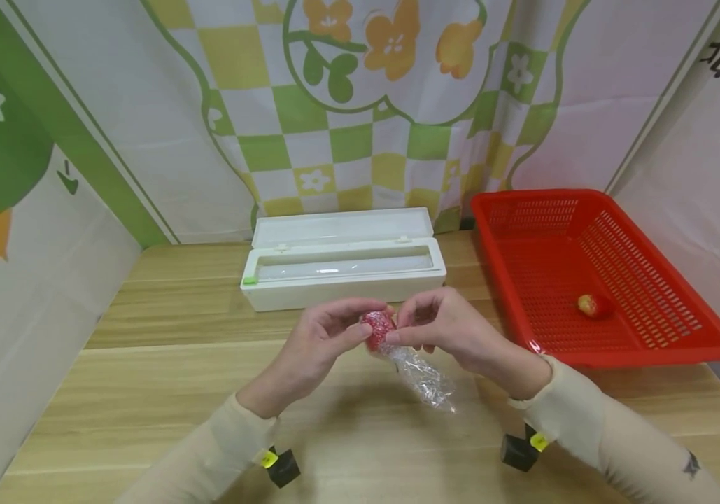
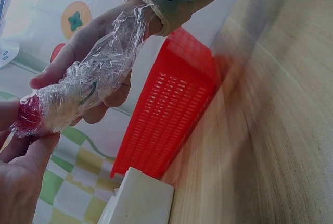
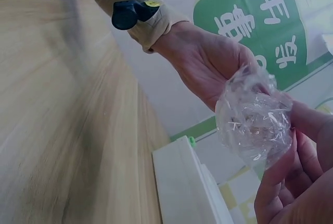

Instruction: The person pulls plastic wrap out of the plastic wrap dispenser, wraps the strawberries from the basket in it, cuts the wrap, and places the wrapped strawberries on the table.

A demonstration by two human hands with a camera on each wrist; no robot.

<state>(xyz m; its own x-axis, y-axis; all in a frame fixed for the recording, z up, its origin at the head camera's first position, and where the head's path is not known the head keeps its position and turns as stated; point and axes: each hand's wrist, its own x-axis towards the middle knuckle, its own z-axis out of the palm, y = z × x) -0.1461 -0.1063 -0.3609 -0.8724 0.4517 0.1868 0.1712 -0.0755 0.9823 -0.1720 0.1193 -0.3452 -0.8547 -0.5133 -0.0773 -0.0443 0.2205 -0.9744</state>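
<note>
A small red fruit (image 1: 378, 332), its exact kind unclear, is covered in clear cling film. The loose film (image 1: 425, 381) trails from it towards the lower right in the head view. My left hand (image 1: 317, 344) holds the fruit between thumb and fingers from the left. From the other side my right hand (image 1: 454, 332) pinches the film against the fruit with thumb and forefinger. In the left wrist view the red end of the fruit (image 2: 29, 113) sits at the left fingertips, and crumpled film (image 2: 99, 73) covers the paler end. The right wrist view shows mostly bunched film (image 3: 255, 122).
Behind the hands stands a white cling film box (image 1: 343, 294) with its lid up and a film roll (image 1: 347, 267) inside. To the right, a red plastic basket (image 1: 523, 280) contains one red and yellow fruit (image 1: 594, 306). All rest on a wooden table (image 1: 164, 392).
</note>
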